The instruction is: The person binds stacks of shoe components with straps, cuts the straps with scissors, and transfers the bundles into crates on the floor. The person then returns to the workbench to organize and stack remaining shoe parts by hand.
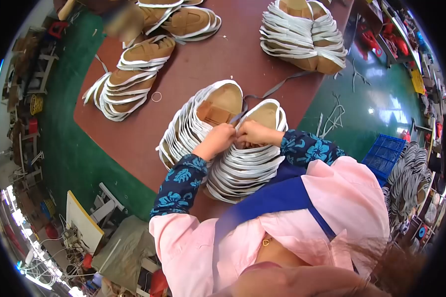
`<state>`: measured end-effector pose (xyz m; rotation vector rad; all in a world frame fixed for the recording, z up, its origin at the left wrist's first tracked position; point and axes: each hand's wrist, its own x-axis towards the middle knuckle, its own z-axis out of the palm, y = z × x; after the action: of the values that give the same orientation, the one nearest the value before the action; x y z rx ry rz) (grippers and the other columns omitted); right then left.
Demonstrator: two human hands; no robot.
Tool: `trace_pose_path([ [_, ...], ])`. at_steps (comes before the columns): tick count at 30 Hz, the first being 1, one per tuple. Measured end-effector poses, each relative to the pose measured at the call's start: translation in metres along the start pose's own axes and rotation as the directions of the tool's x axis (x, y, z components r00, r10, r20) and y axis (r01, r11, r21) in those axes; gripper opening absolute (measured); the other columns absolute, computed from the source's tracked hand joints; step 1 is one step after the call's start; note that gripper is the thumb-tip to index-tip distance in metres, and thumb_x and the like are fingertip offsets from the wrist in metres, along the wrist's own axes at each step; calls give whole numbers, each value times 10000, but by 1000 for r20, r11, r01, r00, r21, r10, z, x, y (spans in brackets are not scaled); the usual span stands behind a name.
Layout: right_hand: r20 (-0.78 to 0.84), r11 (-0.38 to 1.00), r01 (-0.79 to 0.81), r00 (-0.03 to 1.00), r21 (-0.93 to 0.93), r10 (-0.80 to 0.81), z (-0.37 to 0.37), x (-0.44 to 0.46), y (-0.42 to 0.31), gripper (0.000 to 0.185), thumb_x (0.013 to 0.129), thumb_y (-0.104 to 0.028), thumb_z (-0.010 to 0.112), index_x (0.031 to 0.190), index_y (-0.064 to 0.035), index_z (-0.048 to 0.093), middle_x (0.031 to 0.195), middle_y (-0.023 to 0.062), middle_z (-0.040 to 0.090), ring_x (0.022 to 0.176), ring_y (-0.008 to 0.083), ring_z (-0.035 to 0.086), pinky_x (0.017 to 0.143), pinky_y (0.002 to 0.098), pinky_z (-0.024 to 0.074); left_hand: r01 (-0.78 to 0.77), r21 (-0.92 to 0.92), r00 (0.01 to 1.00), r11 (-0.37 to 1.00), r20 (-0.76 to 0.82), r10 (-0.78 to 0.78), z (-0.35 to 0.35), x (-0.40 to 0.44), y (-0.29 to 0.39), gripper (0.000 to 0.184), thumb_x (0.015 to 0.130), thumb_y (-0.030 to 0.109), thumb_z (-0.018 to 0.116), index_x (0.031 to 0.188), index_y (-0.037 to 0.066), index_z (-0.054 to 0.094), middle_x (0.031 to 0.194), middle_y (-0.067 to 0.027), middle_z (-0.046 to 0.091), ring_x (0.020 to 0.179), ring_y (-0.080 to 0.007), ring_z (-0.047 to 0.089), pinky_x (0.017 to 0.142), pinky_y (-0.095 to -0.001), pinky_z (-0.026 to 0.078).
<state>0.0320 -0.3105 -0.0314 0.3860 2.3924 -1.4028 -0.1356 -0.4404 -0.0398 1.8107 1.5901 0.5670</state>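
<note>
Two nested stacks of brown shoe uppers with white edging lie side by side in front of me, a left stack [181, 133] and a right stack [245, 171]. A thin dark grey strap [277, 87] runs across the table and down between them. My left hand [217, 140] is closed over the inner edge of the left stack, its fingertips pinching the strap. My right hand [255, 133] reaches in over the opening of the right stack, fingers also closed at the strap. The fingertips almost meet, and the strap's end is hidden there.
The reddish-brown table [208, 59] bears another tied bundle of uppers [305, 37] at far right and a fanned stack [134, 79] at left. Further uppers [191, 22] lie near another person's arm [67, 9]. A blue crate [384, 154] stands on the green floor at right.
</note>
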Motion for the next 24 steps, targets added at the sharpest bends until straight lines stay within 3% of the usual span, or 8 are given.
trace_pose_path([
  [5, 0, 994, -5, 1000, -111, 5, 2, 2, -2, 150, 845, -80, 667, 941, 10, 739, 764, 105, 734, 667, 199, 707, 642, 349, 568, -27, -43, 1000, 999, 13, 28, -4, -6, 4, 121, 789, 100, 648, 872, 15, 669, 889, -171, 644, 909, -372, 625, 804, -472, 518],
  [9, -146, 994, -102, 984, 27, 105, 9, 12, 4, 168, 834, -67, 644, 955, 4, 738, 778, 136, 722, 720, 242, 702, 711, 386, 563, -39, 75, 994, 996, -100, 46, 5, -11, 6, 160, 765, 67, 651, 915, 17, 624, 877, -159, 621, 891, -364, 607, 805, -469, 508],
  [12, -165, 958, -148, 967, 247, 192, 24, 32, 24, 163, 827, -70, 643, 929, 27, 726, 764, 159, 712, 685, 236, 696, 670, 373, 561, -31, 148, 989, 988, -139, 52, 9, -16, 12, 185, 777, 48, 658, 958, 19, 629, 879, -129, 596, 874, -328, 591, 799, -432, 495],
  [15, -10, 891, -232, 967, 390, 256, 19, 33, 26, 237, 805, -166, 636, 941, -25, 770, 913, 194, 741, 862, 327, 712, 802, 425, 550, -41, 324, 991, 945, -106, 79, 13, -20, 15, 130, 813, 58, 629, 939, 28, 642, 861, -104, 558, 855, -289, 565, 777, -402, 479],
  [17, -38, 902, -161, 981, 400, 192, 20, 32, 24, 180, 816, -95, 623, 901, 28, 724, 778, 190, 699, 699, 266, 692, 650, 382, 543, -60, 397, 995, 916, -54, 89, 9, -19, 21, 92, 825, 73, 606, 899, 40, 650, 857, -83, 539, 870, -257, 549, 777, -374, 463],
  [18, -51, 906, -126, 986, 403, 160, 22, 31, 24, 153, 822, -59, 617, 882, 54, 701, 710, 189, 678, 618, 236, 682, 573, 360, 539, -116, 414, 992, 903, 1, 127, 5, -17, 23, 77, 824, 78, 598, 872, 47, 649, 861, -75, 541, 883, -247, 546, 784, -365, 456],
  [23, -78, 972, -183, 978, 150, 196, 31, 35, 35, 173, 831, -136, 655, 894, 16, 709, 775, 198, 700, 712, 277, 704, 649, 383, 542, -295, 444, 956, 846, 143, 258, 3, -7, 18, 67, 790, 102, 587, 735, 92, 623, 869, -38, 533, 933, -211, 522, 821, -338, 427],
  [24, -68, 978, -178, 980, 105, 186, 30, 36, 33, 184, 834, -160, 670, 901, 7, 710, 790, 200, 704, 735, 291, 706, 670, 387, 542, -273, 392, 958, 878, 196, 210, -3, -5, 19, 110, 828, 139, 602, 764, 71, 660, 876, -67, 585, 936, -233, 570, 803, -366, 458],
])
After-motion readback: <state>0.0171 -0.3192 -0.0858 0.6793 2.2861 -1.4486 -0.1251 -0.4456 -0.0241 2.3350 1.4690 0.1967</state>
